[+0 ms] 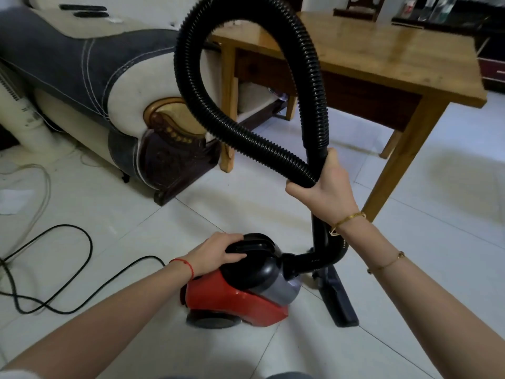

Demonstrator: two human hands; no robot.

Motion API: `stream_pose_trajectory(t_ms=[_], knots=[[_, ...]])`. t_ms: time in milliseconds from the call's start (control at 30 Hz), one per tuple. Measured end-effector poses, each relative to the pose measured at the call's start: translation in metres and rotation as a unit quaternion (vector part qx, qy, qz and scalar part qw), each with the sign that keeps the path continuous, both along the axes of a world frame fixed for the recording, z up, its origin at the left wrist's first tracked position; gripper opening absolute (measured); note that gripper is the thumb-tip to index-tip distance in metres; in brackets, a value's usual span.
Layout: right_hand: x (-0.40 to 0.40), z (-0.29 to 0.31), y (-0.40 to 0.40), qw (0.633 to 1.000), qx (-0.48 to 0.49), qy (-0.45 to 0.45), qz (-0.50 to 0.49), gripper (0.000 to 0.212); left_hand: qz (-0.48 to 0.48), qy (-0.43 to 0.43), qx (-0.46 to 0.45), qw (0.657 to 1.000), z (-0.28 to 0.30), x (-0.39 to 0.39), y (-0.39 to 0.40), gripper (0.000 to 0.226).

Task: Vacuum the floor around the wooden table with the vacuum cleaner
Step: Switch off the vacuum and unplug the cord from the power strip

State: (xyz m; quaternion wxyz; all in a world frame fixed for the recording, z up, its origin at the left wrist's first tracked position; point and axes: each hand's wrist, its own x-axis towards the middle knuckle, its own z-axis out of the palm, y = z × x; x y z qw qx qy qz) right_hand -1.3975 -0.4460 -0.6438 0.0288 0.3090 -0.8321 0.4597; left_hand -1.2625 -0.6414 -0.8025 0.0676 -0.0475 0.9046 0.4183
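Observation:
A red and black canister vacuum cleaner [240, 294] sits on the white tiled floor in front of me. My left hand [218, 254] rests on its black top handle, fingers laid over it. My right hand [326, 184] grips the black wand where the ribbed hose [191, 77] joins it; the hose loops high up and comes back down. The wand runs down behind my wrist to the flat floor head [338, 299], which lies on the tiles right of the canister. The wooden table [382, 56] stands just beyond, to the upper right.
A cream and grey sofa [90, 77] with a carved wooden end fills the left. The black power cord [68, 269] snakes over the floor at left, beside a white cable and a white fan base [30, 116]. A chair [355, 6] stands behind the table.

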Motion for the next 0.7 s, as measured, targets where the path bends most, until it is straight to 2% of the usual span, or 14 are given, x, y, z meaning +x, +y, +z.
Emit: stream_pose_trajectory(t_ms=[100, 267, 333, 533, 633, 700], knots=[[-0.005, 0.009, -0.035, 0.999, -0.023, 0.001, 0.022, 0.054, 0.020, 0.005, -0.014, 1.000, 0.015, 0.004, -0.032, 0.018], [-0.008, 0.031, -0.101, 0.996, -0.055, -0.018, 0.061, 0.051, 0.069, -0.026, -0.064, 0.995, 0.028, 0.016, -0.104, 0.036], [-0.010, 0.041, -0.130, 0.994, -0.064, -0.023, 0.081, 0.052, 0.088, -0.025, -0.078, 0.993, 0.039, 0.021, -0.131, 0.037], [-0.015, 0.061, -0.214, 0.988, -0.074, -0.050, 0.125, 0.060, 0.153, -0.032, -0.084, 0.984, 0.065, 0.034, -0.202, 0.036], [-0.020, 0.060, -0.250, 0.986, -0.066, -0.059, 0.138, 0.064, 0.180, -0.043, -0.077, 0.980, 0.061, 0.038, -0.229, 0.042], [-0.023, 0.057, -0.268, 0.988, -0.059, -0.053, 0.135, 0.062, 0.199, -0.045, -0.077, 0.976, 0.055, 0.040, -0.240, 0.038]])
